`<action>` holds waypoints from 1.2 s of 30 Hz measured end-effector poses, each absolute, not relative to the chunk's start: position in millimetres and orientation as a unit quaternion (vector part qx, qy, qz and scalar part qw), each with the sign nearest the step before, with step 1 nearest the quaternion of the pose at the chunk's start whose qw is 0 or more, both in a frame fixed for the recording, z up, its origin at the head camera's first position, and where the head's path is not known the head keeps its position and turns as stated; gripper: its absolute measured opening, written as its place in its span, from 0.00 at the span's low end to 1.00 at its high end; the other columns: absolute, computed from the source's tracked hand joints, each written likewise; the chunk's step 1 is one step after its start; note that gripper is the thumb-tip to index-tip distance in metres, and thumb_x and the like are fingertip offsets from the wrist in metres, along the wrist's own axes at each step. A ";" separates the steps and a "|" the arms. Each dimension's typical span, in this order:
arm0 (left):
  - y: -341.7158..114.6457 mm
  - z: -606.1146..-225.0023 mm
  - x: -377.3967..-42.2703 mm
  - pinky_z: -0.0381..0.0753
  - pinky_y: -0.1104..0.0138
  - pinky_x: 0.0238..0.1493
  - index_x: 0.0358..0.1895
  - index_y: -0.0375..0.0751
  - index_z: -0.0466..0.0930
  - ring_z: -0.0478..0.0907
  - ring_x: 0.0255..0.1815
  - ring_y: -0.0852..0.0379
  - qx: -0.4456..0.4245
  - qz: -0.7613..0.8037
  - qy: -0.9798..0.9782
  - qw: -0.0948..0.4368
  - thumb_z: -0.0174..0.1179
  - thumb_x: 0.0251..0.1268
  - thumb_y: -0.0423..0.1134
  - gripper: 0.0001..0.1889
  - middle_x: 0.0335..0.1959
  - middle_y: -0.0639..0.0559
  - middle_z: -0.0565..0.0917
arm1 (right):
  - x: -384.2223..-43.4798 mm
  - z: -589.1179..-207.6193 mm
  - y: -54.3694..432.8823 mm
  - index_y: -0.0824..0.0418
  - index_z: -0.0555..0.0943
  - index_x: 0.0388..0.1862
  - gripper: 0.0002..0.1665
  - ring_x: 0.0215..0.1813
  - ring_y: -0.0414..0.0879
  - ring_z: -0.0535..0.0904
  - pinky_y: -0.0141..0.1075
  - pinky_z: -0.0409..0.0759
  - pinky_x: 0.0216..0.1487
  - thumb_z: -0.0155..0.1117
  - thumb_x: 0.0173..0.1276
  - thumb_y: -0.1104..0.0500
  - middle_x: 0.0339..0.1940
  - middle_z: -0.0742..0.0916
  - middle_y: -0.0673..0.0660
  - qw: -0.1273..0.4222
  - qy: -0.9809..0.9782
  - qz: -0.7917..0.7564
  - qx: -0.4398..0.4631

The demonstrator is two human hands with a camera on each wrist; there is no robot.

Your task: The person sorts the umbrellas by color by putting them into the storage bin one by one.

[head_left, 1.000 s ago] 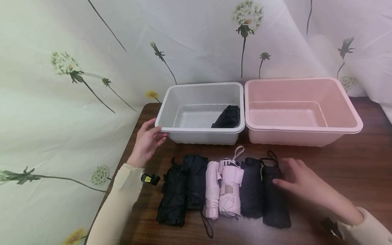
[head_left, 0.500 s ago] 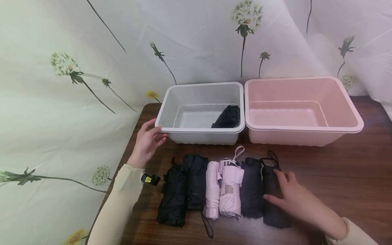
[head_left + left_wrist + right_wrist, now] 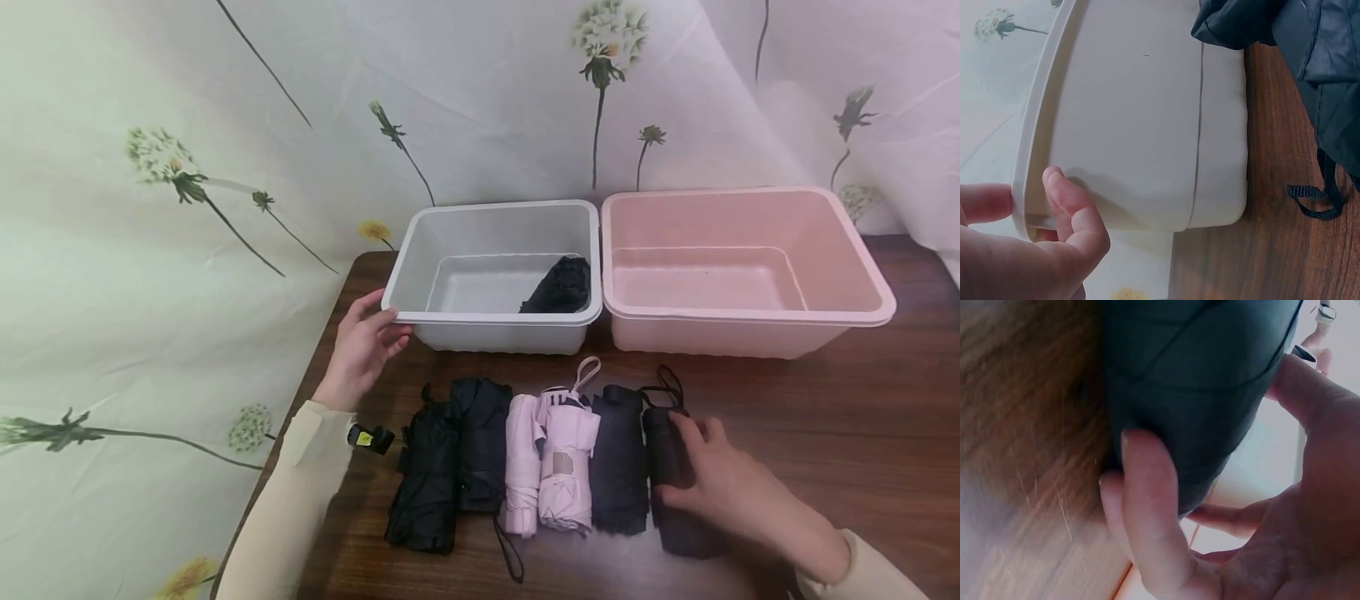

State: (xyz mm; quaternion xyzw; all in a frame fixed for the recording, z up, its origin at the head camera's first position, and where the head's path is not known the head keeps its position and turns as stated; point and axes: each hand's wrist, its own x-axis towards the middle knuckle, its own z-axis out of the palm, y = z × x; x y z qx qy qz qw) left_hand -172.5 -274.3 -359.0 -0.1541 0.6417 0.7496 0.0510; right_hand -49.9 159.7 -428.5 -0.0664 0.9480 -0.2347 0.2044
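Note:
My left hand (image 3: 363, 346) pinches the front left corner of the grey bin (image 3: 495, 318), thumb on one side of the rim and fingers under it. A black folded umbrella (image 3: 555, 287) lies inside that bin. My right hand (image 3: 738, 487) grips the rightmost black folded umbrella (image 3: 667, 454) of a row on the table. In the right wrist view the fingers curl round this dark umbrella (image 3: 1191, 375), and the thumb is on its other side. Its wrist loop points toward the bins. Part of it is hidden behind my hand.
Left of the held umbrella lie a dark umbrella (image 3: 618, 467), two pale pink umbrellas (image 3: 566, 467) and two more black ones (image 3: 423, 483), side by side. A pink bin (image 3: 750, 316) stands right of the grey one. Behind hangs a flowered cloth (image 3: 487, 100).
My right hand has come in from the right onto the rightmost umbrella and taken hold of it. The umbrella's near end has swung slightly right. My left hand stays on the grey bin's corner.

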 end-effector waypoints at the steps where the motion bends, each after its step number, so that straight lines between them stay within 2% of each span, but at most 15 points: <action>1: -274.6 -359.0 -172.3 0.82 0.69 0.39 0.68 0.49 0.57 0.81 0.32 0.60 -0.154 0.749 0.642 0.051 0.52 0.72 0.34 0.25 0.58 0.44 0.69 | -50.6 -427.9 161.1 0.62 0.52 0.74 0.63 0.26 0.50 0.76 0.43 0.74 0.23 0.75 0.47 0.40 0.58 0.67 0.77 0.202 0.948 -0.236 -0.069; 8: -275.3 -359.2 -171.4 0.82 0.68 0.40 0.69 0.50 0.57 0.81 0.32 0.60 -0.155 0.748 0.643 0.048 0.52 0.73 0.34 0.25 0.59 0.45 0.68 | -58.3 -425.7 173.2 0.64 0.51 0.74 0.66 0.37 0.65 0.81 0.56 0.79 0.33 0.74 0.45 0.39 0.57 0.70 0.83 0.200 0.952 -0.217 -0.076; 13: -275.5 -359.0 -171.1 0.82 0.68 0.40 0.69 0.49 0.58 0.81 0.32 0.60 -0.156 0.748 0.643 0.046 0.52 0.72 0.34 0.25 0.58 0.46 0.68 | -60.6 -427.0 176.3 0.66 0.51 0.72 0.66 0.38 0.67 0.81 0.55 0.78 0.32 0.75 0.42 0.40 0.55 0.71 0.83 0.198 0.952 -0.222 -0.074; 16: -275.0 -358.4 -170.7 0.82 0.68 0.40 0.69 0.49 0.57 0.81 0.32 0.60 -0.154 0.750 0.641 0.047 0.53 0.72 0.35 0.25 0.58 0.45 0.69 | -60.1 -427.2 175.3 0.69 0.51 0.71 0.67 0.38 0.66 0.81 0.54 0.78 0.33 0.76 0.41 0.41 0.55 0.71 0.83 0.193 0.952 -0.226 -0.071; 23: -273.9 -358.5 -171.0 0.82 0.69 0.39 0.69 0.50 0.57 0.81 0.32 0.60 -0.155 0.747 0.645 0.047 0.52 0.72 0.35 0.25 0.58 0.45 0.69 | -59.5 -429.2 172.0 0.70 0.50 0.71 0.68 0.34 0.58 0.79 0.47 0.77 0.30 0.78 0.38 0.45 0.54 0.71 0.81 0.187 0.946 -0.257 -0.064; 27: -273.8 -357.7 -170.9 0.82 0.69 0.39 0.69 0.50 0.57 0.81 0.32 0.60 -0.155 0.747 0.645 0.047 0.52 0.72 0.35 0.25 0.58 0.45 0.69 | -60.9 -431.7 173.1 0.69 0.52 0.70 0.68 0.36 0.59 0.79 0.48 0.78 0.32 0.79 0.36 0.45 0.50 0.74 0.80 0.173 0.947 -0.262 -0.069; 29: -273.7 -357.3 -170.9 0.82 0.69 0.40 0.69 0.50 0.57 0.81 0.33 0.60 -0.156 0.746 0.646 0.046 0.52 0.72 0.35 0.25 0.58 0.45 0.69 | -62.1 -432.4 173.8 0.69 0.53 0.70 0.68 0.36 0.58 0.79 0.48 0.78 0.32 0.79 0.35 0.45 0.48 0.76 0.78 0.166 0.947 -0.264 -0.073; 32: -272.9 -356.8 -170.9 0.82 0.69 0.40 0.69 0.50 0.58 0.80 0.33 0.60 -0.159 0.745 0.647 0.044 0.52 0.72 0.35 0.25 0.59 0.45 0.68 | -62.7 -432.8 174.4 0.69 0.51 0.70 0.68 0.31 0.54 0.79 0.45 0.77 0.29 0.79 0.35 0.47 0.36 0.82 0.69 0.173 0.943 -0.275 -0.075; 36: -271.8 -357.0 -171.1 0.82 0.69 0.40 0.68 0.50 0.58 0.81 0.33 0.60 -0.163 0.746 0.644 0.045 0.51 0.73 0.35 0.24 0.58 0.44 0.69 | -62.0 -433.7 174.3 0.68 0.47 0.73 0.68 0.26 0.48 0.78 0.40 0.75 0.25 0.77 0.38 0.51 0.25 0.83 0.59 0.192 0.931 -0.300 -0.074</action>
